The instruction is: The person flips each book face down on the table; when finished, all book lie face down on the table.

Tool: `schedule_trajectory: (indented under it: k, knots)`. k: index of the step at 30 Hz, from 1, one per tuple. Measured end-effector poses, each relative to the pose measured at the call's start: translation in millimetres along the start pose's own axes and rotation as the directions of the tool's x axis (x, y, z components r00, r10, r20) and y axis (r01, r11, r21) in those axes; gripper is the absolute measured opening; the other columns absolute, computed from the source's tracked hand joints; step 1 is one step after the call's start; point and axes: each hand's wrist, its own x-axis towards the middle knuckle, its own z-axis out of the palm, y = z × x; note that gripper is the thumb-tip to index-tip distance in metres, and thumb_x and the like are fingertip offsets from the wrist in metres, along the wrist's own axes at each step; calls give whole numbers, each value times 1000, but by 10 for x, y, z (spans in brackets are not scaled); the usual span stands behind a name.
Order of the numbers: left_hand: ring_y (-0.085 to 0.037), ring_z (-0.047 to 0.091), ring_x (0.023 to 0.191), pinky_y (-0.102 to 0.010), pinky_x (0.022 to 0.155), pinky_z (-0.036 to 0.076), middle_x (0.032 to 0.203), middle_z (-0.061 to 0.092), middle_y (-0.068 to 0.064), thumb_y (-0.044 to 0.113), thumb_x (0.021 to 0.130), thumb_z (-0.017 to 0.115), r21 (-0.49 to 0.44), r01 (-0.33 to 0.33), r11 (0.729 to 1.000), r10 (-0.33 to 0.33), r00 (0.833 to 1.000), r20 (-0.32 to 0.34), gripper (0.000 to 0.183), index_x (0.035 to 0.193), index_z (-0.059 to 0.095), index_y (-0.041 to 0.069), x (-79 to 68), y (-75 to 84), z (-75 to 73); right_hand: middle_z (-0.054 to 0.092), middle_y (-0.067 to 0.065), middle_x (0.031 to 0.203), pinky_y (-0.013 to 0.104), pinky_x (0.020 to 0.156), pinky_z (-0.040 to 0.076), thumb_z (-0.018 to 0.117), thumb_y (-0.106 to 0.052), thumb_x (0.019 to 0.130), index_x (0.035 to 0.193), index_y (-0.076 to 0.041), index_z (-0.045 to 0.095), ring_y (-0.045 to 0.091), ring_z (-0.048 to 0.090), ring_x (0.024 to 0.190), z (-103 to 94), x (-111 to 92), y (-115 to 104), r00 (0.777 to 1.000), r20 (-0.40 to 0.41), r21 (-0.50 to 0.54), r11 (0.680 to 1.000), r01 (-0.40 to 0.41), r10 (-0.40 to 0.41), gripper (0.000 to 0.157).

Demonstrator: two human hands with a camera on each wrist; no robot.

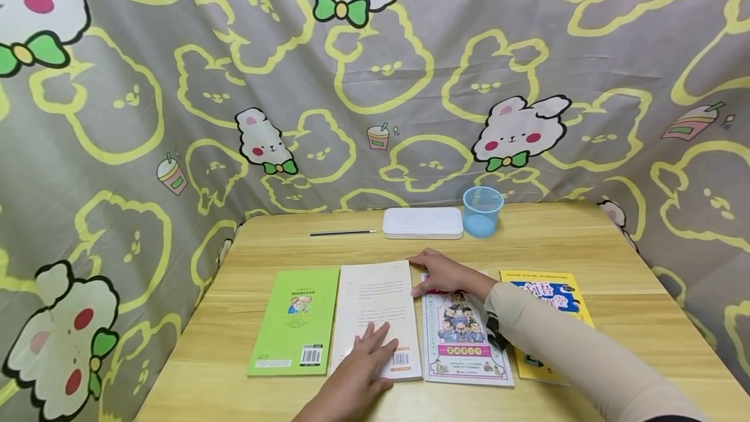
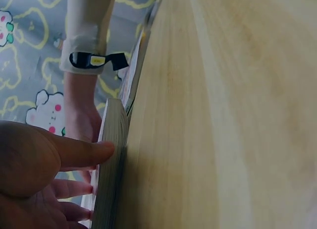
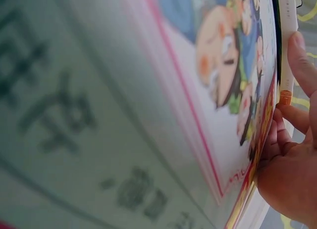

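A thick white book lies on the table with lines of small text and a barcode facing up. My left hand rests on its lower part, fingers spread over the cover. In the left wrist view, the thumb of that left hand touches the page edges. At the book's top right corner, my right hand touches the top and right edges. The right wrist view has the right hand beside the white spine. Right of the white book lies a cartoon-covered book, partly under the right forearm.
A green book lies on the left, a yellow book on the right, partly covered by the right sleeve. Along the back are a pencil, a white case and a blue cup. A patterned curtain hangs behind.
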Motion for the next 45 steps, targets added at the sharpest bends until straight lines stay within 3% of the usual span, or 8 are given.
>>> schedule_trajectory:
  k: [12, 20, 28, 38, 45]
  knots:
    - [-37, 23, 156, -59, 122, 24, 168, 32, -6, 21, 89, 78, 8, 8, 1000, -8, 1000, 10, 64, 149, 56, 14, -19, -43, -41, 55, 7, 120, 34, 84, 47, 88, -47, 79, 151, -1, 50, 17, 49, 96, 42, -9, -58, 999, -25, -63, 998, -27, 25, 94]
    - [-38, 23, 155, -59, 122, 24, 167, 33, -7, 20, 88, 78, 11, 10, 1000, -10, 1000, 17, 64, 148, 57, 14, -4, -37, -39, 55, 7, 123, 35, 88, 49, 88, -49, 78, 151, -3, 50, 17, 51, 101, 44, -21, -70, 998, -31, -71, 996, -48, 46, 95]
    - [-37, 23, 155, -59, 122, 25, 168, 33, -6, 21, 88, 79, 23, 19, 1000, -19, 999, 27, 64, 149, 56, 14, 6, -32, -43, 57, 8, 126, 40, 95, 52, 86, -52, 80, 152, -2, 49, 19, 56, 106, 41, -51, 18, 999, -40, -28, 1000, -4, 3, 95]
    - [-38, 23, 155, -60, 122, 25, 168, 32, -6, 20, 88, 79, 18, 26, 999, -27, 999, 28, 64, 148, 57, 14, 4, -17, -45, 60, 11, 128, 48, 104, 50, 85, -44, 84, 147, -1, 55, 28, 59, 120, -66, -205, 118, 998, -58, -8, 1000, 12, -12, 82]
    - [-38, 23, 155, -59, 122, 24, 167, 33, -7, 19, 89, 78, 20, 25, 999, -26, 999, 30, 63, 148, 57, 14, 15, -22, -39, 62, 10, 127, 47, 103, 51, 85, -42, 84, 144, 1, 57, 26, 60, 118, -132, -332, 255, 997, -76, 0, 1000, 17, -17, 78]
